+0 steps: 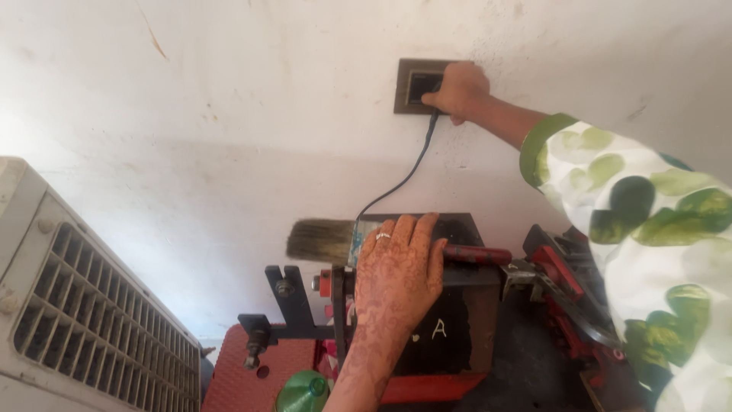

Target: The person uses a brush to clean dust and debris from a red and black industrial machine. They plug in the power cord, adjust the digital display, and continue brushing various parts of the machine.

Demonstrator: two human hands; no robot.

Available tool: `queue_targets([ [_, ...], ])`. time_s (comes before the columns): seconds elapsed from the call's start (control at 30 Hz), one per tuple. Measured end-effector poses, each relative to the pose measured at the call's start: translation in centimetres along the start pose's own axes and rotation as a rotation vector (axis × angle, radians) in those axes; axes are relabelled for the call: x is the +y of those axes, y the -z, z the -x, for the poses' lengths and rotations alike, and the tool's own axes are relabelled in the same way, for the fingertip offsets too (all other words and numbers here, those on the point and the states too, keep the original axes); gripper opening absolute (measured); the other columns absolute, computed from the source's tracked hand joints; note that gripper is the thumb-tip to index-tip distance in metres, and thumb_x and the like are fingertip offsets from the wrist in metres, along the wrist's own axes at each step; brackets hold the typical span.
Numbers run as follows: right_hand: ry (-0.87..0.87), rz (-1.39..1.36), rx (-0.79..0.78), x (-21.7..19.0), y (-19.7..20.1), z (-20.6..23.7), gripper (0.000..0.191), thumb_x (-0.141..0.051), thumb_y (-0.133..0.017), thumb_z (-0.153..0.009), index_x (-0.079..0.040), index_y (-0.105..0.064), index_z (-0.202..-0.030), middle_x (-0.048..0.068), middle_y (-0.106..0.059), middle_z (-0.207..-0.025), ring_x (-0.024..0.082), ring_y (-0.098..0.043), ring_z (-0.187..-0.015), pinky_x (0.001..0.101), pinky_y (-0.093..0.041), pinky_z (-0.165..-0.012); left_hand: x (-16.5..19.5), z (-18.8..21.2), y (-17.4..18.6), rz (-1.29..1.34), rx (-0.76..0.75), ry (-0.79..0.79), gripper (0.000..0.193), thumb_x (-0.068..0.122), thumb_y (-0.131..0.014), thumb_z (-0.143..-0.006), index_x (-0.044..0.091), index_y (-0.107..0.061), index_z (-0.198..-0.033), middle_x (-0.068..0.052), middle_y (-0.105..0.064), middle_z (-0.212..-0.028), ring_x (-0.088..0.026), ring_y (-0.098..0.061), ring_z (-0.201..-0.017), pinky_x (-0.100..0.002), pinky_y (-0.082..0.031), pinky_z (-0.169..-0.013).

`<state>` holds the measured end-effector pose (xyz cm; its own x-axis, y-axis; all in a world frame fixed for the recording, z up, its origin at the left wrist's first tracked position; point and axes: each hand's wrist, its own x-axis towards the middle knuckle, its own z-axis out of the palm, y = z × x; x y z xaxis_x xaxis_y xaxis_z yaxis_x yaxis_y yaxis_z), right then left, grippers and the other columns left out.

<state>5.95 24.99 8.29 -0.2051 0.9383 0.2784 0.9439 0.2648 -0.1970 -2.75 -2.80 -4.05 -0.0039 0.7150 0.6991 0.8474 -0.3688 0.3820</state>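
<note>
My right hand [460,90] reaches up to a dark wall socket plate [408,85] on the white wall and grips the plug there. A black cable [410,172] runs down from it to a dark box-shaped machine [457,320]. My left hand [400,267], with henna patterns and a ring, lies flat on top of that machine, over a wide paintbrush [324,240] with a red handle [476,254]. The brush's bristles stick out to the left of the hand.
A white air cooler with a slatted grille [84,313] stands at the left. Black metal brackets [286,305] and red parts [255,370] sit below the machine. A green bottle cap [303,391] shows at the bottom. Red and black tools [564,282] lie at the right.
</note>
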Motion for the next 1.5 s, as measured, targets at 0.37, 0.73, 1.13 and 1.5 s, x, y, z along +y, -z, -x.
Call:
queue_targets([
  [0.37,0.144,0.228,-0.260,4.9,2.9,5.6,0.063,-0.056,-0.072,-0.092,0.006,-0.074,-0.079,0.016,-0.076,-0.074,0.021,-0.074,-0.058,0.0309,-0.063,-0.056,0.0,0.2,0.3,-0.062,0.045,-0.028,0.033,0.027,-0.062,-0.097,0.006,-0.066,-0.123,-0.012,-0.064,-0.105,-0.031,-0.062,-0.105,-0.047,-0.048,-0.093],
  [0.73,0.087,0.358,-0.746,9.3,-0.1,11.7,0.057,-0.055,-0.061,-0.095,-0.003,-0.074,-0.115,0.014,-0.078,-0.102,0.026,-0.078,-0.092,0.0361,-0.065,-0.076,-0.5,-0.2,0.3,-0.131,-0.145,-0.058,0.038,0.054,-0.073,-0.081,0.023,-0.080,-0.102,0.000,-0.068,-0.105,-0.022,-0.061,-0.100,-0.045,-0.043,-0.095],
  [1.13,0.607,0.259,-0.468,4.6,7.8,26.1,0.059,-0.051,-0.068,-0.084,-0.011,-0.065,-0.127,0.011,-0.072,-0.107,0.030,-0.071,-0.094,0.0466,-0.057,-0.083,0.0,-0.1,0.7,-0.070,-0.076,-0.107,0.034,0.051,-0.077,-0.077,0.021,-0.081,-0.094,0.006,-0.072,-0.094,-0.017,-0.064,-0.095,-0.040,-0.045,-0.088],
  [1.5,0.645,-0.068,0.073,7.1,8.0,32.3,0.033,-0.016,-0.073,-0.092,-0.003,-0.068,-0.122,0.012,-0.072,-0.102,0.023,-0.073,-0.084,0.0353,-0.060,-0.076,3.9,-0.4,-1.4,0.318,0.078,-0.218,0.034,0.046,-0.080,-0.079,0.020,-0.078,-0.101,0.008,-0.072,-0.099,-0.013,-0.062,-0.093,-0.033,-0.051,-0.087],
])
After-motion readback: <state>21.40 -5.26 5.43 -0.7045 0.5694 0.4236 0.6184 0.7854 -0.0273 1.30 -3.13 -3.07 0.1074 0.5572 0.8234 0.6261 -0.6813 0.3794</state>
